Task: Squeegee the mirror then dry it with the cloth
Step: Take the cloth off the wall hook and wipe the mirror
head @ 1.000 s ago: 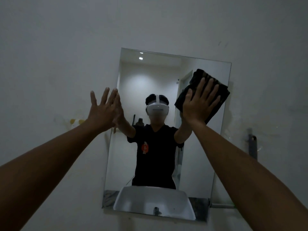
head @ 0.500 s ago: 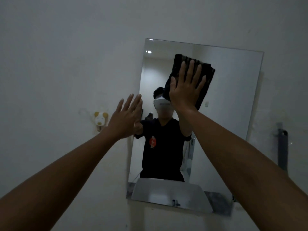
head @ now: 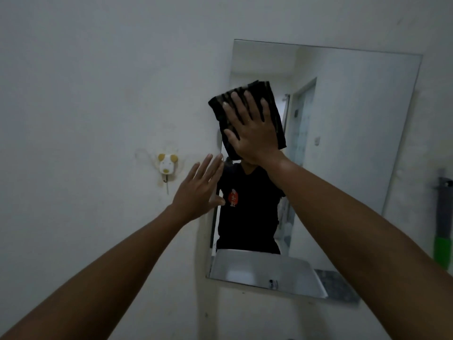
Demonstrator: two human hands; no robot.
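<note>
With my right hand (head: 252, 130) spread flat, I pressed the soft, limp folded cloth (head: 247, 119) against the mirror (head: 355, 143) near its left edge at frame centre, best gripped under the palm, while my left hand (head: 199, 192) hovered open, grasping nothing.
</note>
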